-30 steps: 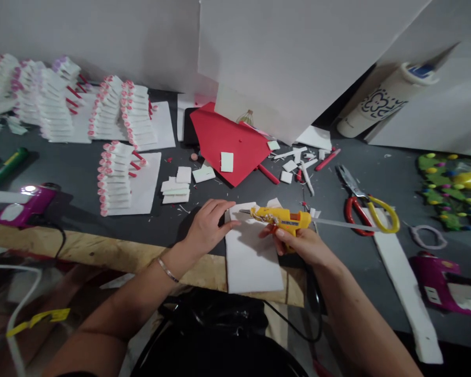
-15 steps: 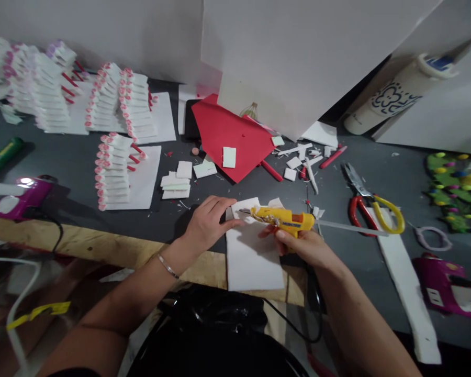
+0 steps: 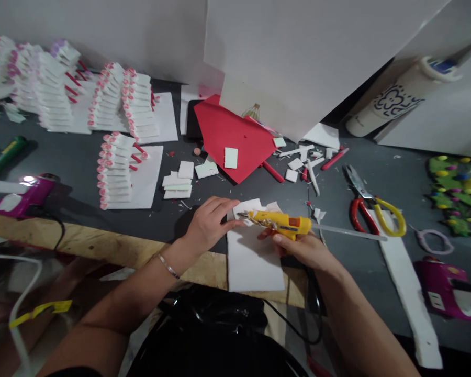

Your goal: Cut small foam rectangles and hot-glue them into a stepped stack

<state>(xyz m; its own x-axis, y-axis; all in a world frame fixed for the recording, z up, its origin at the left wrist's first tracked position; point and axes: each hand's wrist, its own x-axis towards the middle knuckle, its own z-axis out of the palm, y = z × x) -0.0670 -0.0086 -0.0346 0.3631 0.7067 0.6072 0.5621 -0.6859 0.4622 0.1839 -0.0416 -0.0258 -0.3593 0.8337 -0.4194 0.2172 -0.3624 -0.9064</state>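
Bringing a yellow glue gun [image 3: 282,222] to a small white piece [image 3: 251,204], two bare hands worked above the far end of a white board [image 3: 255,267]. The left hand [image 3: 206,225] was partly open, its thumb and forefinger parted around the left end of the small white piece and apparently steadying it. The right hand [image 3: 302,248] was closed around the gun's handle, with the metal nozzle pointing left between the opposing fingertips (whether glue was flowing could not be told).

The step in hand appeared to be nozzle work at the piece; by judgement, it called for a firm wrist and fingertips kept clear of the metal.

The board ran over the pale wooden edge [image 3: 102,235] of the dark tabletop [image 3: 329,204]. A translucent glue stick [image 3: 349,230] jutted from the rear of the gun, reaching over the handles of the scissors [image 3: 357,183] and towards a white strip [image 3: 408,298], so room on the right was restricted. Beyond the board lay a red sheet [image 3: 239,141] and white scraps [image 3: 298,162]; stacked white pieces [image 3: 176,186] lay beyond the left hand. Bare tabletop separated these from the board (a narrow margin, best suited to short movements).
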